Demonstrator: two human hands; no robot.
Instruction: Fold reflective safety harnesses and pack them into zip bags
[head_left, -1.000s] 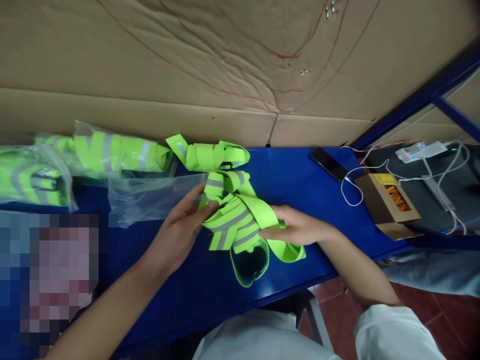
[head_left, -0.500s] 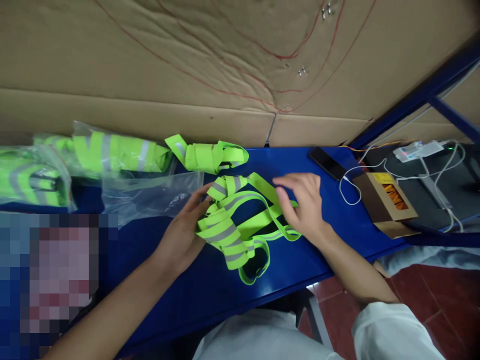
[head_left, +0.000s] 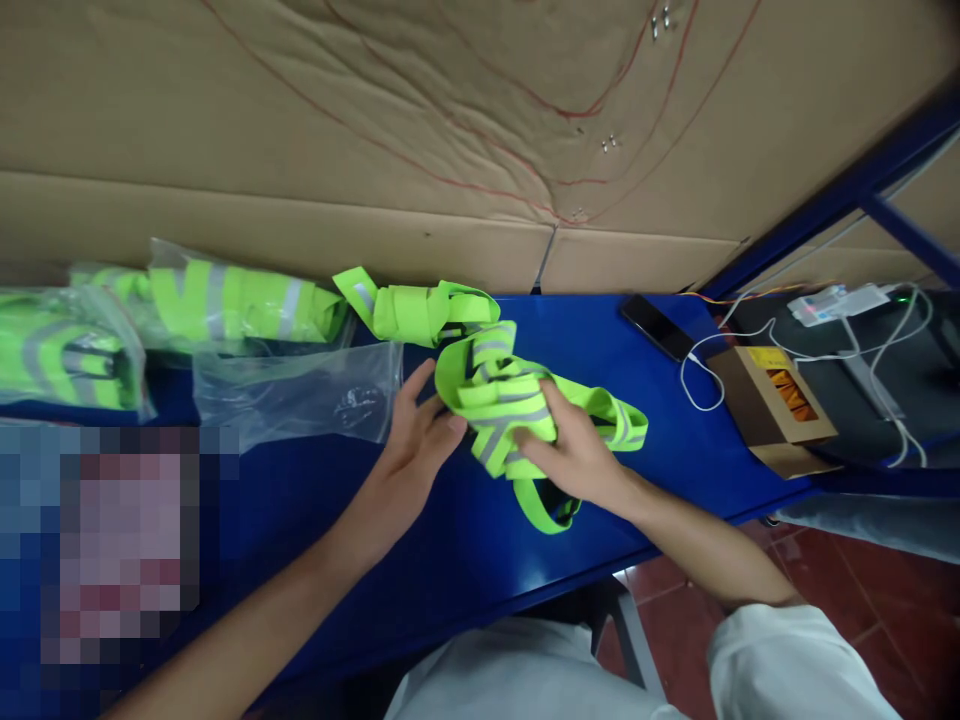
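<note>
A bundle of neon-yellow reflective straps [head_left: 510, 405] with grey stripes is gripped by my right hand [head_left: 574, 445], thumb and fingers closed over its right side. Loose loops of the straps hang out to the right and below, one with a dark buckle. My left hand [head_left: 420, 435] is at the bundle's left side, fingers apart, holding nothing; whether its fingertips touch the straps I cannot tell. A clear plastic bag [head_left: 300, 390] lies flat just left of that hand. Behind the bundle rests another rolled neon strap set [head_left: 412, 308].
Bagged neon straps [head_left: 240, 305] and a further bagged bundle [head_left: 56, 350] lie at the left on the blue table [head_left: 465, 560]. Toward the right are a black phone [head_left: 656, 327] on a white cable, an open cardboard box [head_left: 780, 405] and a white power strip [head_left: 840, 303]. Cardboard [head_left: 375, 130] lines the back.
My right hand has moved left and closed on the strap bundle. The bundle has shifted right and been gathered tighter, and my left hand has let go of it.
</note>
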